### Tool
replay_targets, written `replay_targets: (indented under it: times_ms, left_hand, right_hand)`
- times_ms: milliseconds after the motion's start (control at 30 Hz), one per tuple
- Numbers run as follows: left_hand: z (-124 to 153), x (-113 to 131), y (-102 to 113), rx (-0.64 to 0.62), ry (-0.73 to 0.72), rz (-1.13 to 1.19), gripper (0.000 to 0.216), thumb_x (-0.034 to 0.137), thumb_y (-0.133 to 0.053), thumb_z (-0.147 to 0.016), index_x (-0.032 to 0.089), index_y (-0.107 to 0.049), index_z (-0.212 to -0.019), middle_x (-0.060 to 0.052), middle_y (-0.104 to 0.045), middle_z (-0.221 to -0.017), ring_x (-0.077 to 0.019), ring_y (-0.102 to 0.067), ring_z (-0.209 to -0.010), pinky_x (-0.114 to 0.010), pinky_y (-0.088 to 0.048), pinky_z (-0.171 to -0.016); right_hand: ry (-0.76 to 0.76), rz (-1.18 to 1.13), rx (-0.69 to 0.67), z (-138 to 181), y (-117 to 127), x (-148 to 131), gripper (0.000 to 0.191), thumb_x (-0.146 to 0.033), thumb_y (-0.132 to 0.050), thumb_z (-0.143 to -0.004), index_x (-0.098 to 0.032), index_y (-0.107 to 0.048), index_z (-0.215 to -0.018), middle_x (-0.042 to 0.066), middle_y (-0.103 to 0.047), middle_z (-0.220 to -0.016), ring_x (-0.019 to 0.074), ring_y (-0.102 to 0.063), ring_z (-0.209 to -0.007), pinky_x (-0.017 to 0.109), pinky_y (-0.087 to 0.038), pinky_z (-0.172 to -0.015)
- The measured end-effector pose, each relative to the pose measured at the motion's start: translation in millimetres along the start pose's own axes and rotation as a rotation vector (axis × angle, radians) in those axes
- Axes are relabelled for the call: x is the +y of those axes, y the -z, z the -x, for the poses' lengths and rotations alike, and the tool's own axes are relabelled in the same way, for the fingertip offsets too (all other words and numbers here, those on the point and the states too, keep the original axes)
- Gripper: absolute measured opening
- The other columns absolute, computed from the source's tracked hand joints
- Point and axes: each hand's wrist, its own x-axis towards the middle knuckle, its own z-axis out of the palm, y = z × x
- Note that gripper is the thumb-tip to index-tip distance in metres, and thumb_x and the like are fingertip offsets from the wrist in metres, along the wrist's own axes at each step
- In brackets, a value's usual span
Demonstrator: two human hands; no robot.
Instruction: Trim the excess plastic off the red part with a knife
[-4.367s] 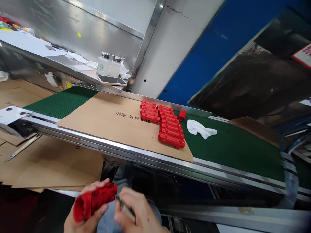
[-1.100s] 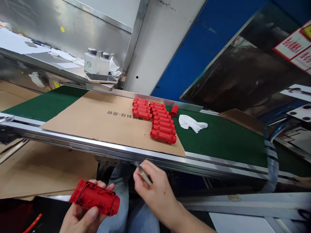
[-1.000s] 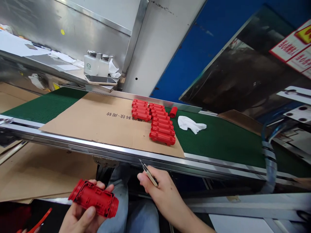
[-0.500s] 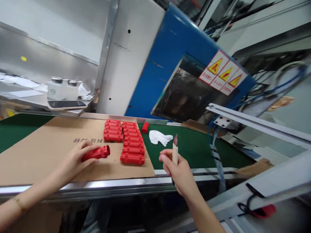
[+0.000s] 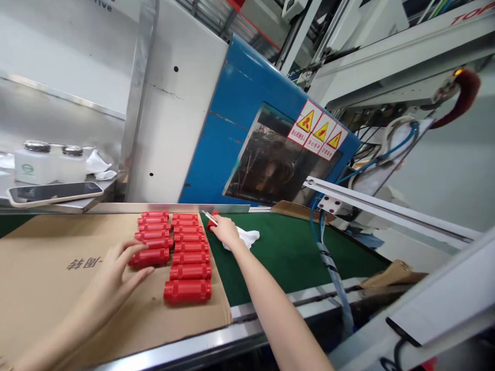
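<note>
Our left hand (image 5: 110, 275), fingers spread, presses a red part (image 5: 149, 257) into the rows on the cardboard (image 5: 46, 288), while our right hand (image 5: 226, 232) pinches a knife (image 5: 209, 217) beside a loose red piece (image 5: 212, 220), which a careless blade could nick.

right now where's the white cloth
In the head view the white cloth lies on the green belt, just right of the red parts, partly under the right hand.
</note>
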Motion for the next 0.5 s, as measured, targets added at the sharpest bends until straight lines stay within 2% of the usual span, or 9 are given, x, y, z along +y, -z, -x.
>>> replay_targets:
  times_ms: [100, 133, 200, 300, 367, 400, 467, 500]
  left_hand:
    - [28, 24, 8, -0.013, 0.094, 0.220, 0.035, 0.048, -0.048, -0.078, 0.024, -0.051, -0.103, -0.008, -0.055, -0.109, -0.0245, -0.053, -0.099, -0.032, -0.046, -0.075]
    - [36, 34, 9, -0.045, 0.200, 0.370, 0.036, 0.049, -0.052, -0.076, 0.025, -0.052, -0.103, -0.007, -0.058, -0.105, -0.0226, -0.056, -0.094, -0.029, -0.048, -0.074]
    - [47, 52, 9, -0.079, 0.499, 0.691, 0.044, 0.051, -0.059, -0.070, 0.024, -0.054, -0.104, -0.006, -0.062, -0.101, -0.0227, -0.057, -0.094, -0.027, -0.049, -0.076]
    - [50, 74, 4, -0.127, 0.855, 1.272, 0.056, 0.054, -0.071, -0.055, 0.024, -0.060, -0.101, -0.006, -0.063, -0.110, -0.0286, -0.056, -0.102, -0.034, -0.051, -0.076]
    - [51, 83, 1, -0.192, 0.984, 1.650, 0.057, 0.054, -0.076, -0.047, 0.024, -0.064, -0.094, -0.006, -0.067, -0.103, -0.0309, -0.059, -0.096, -0.039, -0.052, -0.072]
    - [53, 86, 0, -0.245, 1.046, 1.763, 0.054, 0.051, -0.077, -0.047, 0.022, -0.066, -0.091, -0.006, -0.070, -0.095, -0.0306, -0.062, -0.090, -0.039, -0.052, -0.070]
    - [62, 89, 1, -0.310, 1.131, 1.826, 0.045, 0.043, -0.078, -0.051, 0.019, -0.067, -0.088, -0.007, -0.071, -0.084, -0.0291, -0.065, -0.081, -0.037, -0.052, -0.067]
    - [70, 89, 2, -0.302, 1.152, 1.798, 0.041, 0.039, -0.078, -0.053, 0.017, -0.068, -0.087, -0.008, -0.072, -0.083, -0.0281, -0.066, -0.079, -0.035, -0.051, -0.067]
  right_hand:
    - [-0.028, 0.033, 0.037, -5, 4, -6, 0.016, -0.028, -0.055, -0.086, -0.015, -0.058, -0.094, 0.004, -0.059, -0.097, 0.0179, -0.057, -0.086, 0.038, -0.047, -0.077]
    - [-0.033, 0.030, 0.067, -2, 9, -10, 0.016, -0.028, -0.054, -0.086, -0.015, -0.058, -0.095, 0.004, -0.059, -0.097, 0.0181, -0.057, -0.087, 0.039, -0.046, -0.078]
    - [-0.012, -0.001, 0.140, 16, 22, -21, 0.017, -0.025, -0.048, -0.089, -0.015, -0.057, -0.101, 0.006, -0.059, -0.099, 0.0184, -0.056, -0.090, 0.039, -0.044, -0.081]
    - [0.120, -0.090, 0.172, 76, 35, -46, 0.029, -0.014, -0.035, -0.091, -0.018, -0.055, -0.112, 0.004, -0.060, -0.097, 0.0154, -0.055, -0.090, 0.030, -0.042, -0.082]
    - [0.258, -0.157, 0.079, 128, 35, -64, 0.029, -0.014, -0.042, -0.087, -0.026, -0.061, -0.106, -0.001, -0.061, -0.088, 0.0116, -0.056, -0.082, 0.020, -0.042, -0.077]
    - [0.367, -0.211, -0.031, 153, 33, -71, 0.026, -0.018, -0.050, -0.083, -0.028, -0.063, -0.104, -0.002, -0.060, -0.086, 0.0110, -0.057, -0.079, 0.018, -0.043, -0.074]
    - [0.545, -0.372, -0.302, 191, 31, -80, 0.031, -0.035, -0.061, -0.077, -0.026, -0.063, -0.106, 0.002, -0.058, -0.088, 0.0136, -0.058, -0.074, 0.019, -0.045, -0.067]
    - [0.582, -0.438, -0.403, 201, 31, -80, 0.038, -0.042, -0.063, -0.074, -0.025, -0.063, -0.108, 0.003, -0.058, -0.088, 0.0146, -0.058, -0.074, 0.020, -0.045, -0.066]
